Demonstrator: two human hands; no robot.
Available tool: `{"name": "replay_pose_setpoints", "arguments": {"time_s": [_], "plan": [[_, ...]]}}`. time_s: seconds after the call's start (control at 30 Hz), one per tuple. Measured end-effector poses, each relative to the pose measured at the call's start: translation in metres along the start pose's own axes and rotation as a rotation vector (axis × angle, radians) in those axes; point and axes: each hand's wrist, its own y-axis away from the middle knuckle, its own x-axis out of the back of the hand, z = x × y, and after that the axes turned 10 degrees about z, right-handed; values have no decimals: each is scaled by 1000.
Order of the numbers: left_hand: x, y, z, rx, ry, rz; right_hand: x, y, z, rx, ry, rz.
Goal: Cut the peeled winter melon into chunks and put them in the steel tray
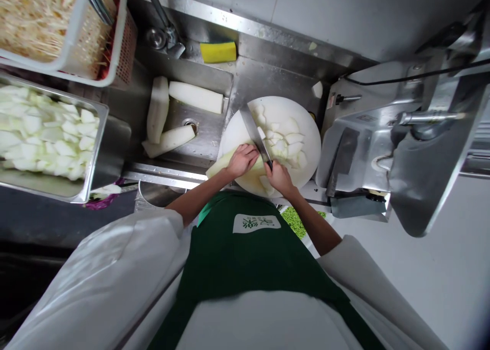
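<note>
My right hand [280, 178] is closed round the handle of a kitchen knife [254, 129], whose wide blade points away from me. Just left of the blade, my left hand [243, 160] presses its bent fingers on a long, pale, peeled gourd [220, 166]. The gourd lies across the near left edge of a round white cutting board [310, 120]. To the right of the blade, several cut gourd pieces [281, 147] are heaped on the board. Part of the gourd is hidden under my left hand.
Left of the board, a steel sink [206, 148] holds peeled gourds [196, 97]. Beyond it stand a steel pan [89, 186] of cut pieces and a white basket [121, 39] with bean sprouts [36, 18]. A yellow sponge-like block [218, 52] lies behind. A metal slicer [367, 135] borders the right.
</note>
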Motion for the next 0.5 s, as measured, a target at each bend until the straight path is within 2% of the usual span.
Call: {"name": "replay_pose_setpoints", "arguments": {"time_s": [0.13,0.23,0.33,0.43,0.5], "plan": [[0,3,-2,-34,-32,28,15,9,13,6,5,23],[-1,3,-1,-39,-43,32,34,38,10,-11,69,17],[-2,3,0,-27,-31,21,49,65,7,-16,96,-59],[-1,2,0,-23,-16,13,52,76,8,-11,101,-115],[-1,2,0,-25,-15,16,44,69,5,-11,90,-115]]}}
